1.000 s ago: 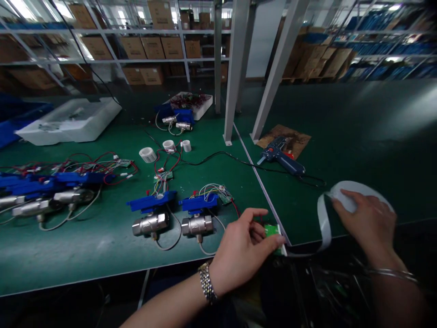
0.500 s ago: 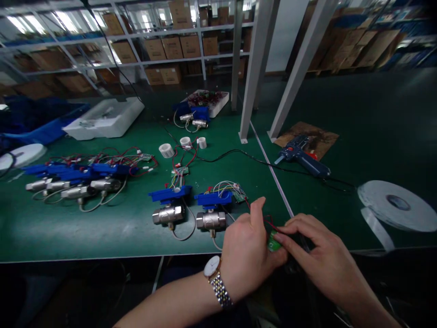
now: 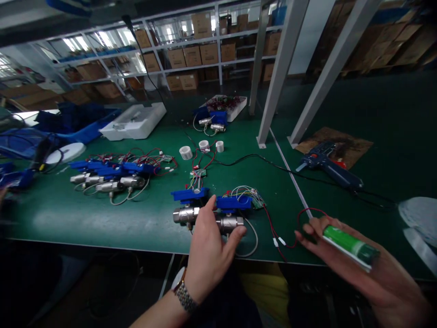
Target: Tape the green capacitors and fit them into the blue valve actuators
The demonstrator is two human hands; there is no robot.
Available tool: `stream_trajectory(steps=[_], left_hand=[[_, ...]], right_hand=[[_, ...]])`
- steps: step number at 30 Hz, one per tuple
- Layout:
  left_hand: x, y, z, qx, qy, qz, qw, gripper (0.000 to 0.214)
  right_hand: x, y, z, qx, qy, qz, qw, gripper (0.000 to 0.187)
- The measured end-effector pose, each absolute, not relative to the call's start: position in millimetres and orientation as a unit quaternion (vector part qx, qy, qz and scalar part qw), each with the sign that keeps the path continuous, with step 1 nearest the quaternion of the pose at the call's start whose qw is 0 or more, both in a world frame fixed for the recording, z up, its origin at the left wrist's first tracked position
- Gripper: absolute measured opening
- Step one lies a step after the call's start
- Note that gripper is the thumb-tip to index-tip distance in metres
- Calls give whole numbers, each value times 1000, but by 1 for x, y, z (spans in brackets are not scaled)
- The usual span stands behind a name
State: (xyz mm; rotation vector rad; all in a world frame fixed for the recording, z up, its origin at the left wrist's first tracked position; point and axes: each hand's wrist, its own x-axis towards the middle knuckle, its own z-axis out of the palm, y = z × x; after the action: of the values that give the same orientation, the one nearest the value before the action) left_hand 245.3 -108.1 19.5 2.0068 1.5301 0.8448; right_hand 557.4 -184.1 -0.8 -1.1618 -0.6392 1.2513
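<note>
Green workbench (image 3: 102, 218) under carton-stacked shelving (image 3: 191, 50); left hand (image 3: 208, 250) loosely open over valve (image 3: 232, 223), right hand (image 3: 337, 255) gripping green battery (image 3: 348, 243)

No writing can be read anywhere: the brown cardboard boxes (image 3: 200, 54) on the far shelves and the green cylindrical battery (image 3: 348, 246) show no legible print.

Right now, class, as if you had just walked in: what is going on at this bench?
A person works at a green bench with both hands. The left hand rests on a metal valve with a blue top, one of a pair near the front edge. The right hand holds a green cylinder, from which red wires run toward the valve. More valve assemblies lie to the left, and a blue glue gun lies to the right.
</note>
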Motion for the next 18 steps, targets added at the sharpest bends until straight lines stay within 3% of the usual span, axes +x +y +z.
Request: stream_trajectory(steps=[4, 8, 12, 15, 18], left_hand=[[248, -94, 29, 689, 584, 239, 356, 93], [253, -74, 42, 668, 601, 213, 383, 90], [262, -72, 40, 673, 555, 248, 421, 61], [268, -80, 34, 670, 524, 283, 444, 43], [267, -89, 32, 640, 491, 337, 485, 37]], right_hand=[[529, -160, 5, -354, -116, 671, 641, 23], [511, -137, 18, -292, -61, 705, 643, 31], [510, -116, 19, -305, -76, 705, 636, 47], [513, -109, 22, -315, -89, 695, 640, 48], [515, -112, 36, -301, -118, 682, 656, 45]])
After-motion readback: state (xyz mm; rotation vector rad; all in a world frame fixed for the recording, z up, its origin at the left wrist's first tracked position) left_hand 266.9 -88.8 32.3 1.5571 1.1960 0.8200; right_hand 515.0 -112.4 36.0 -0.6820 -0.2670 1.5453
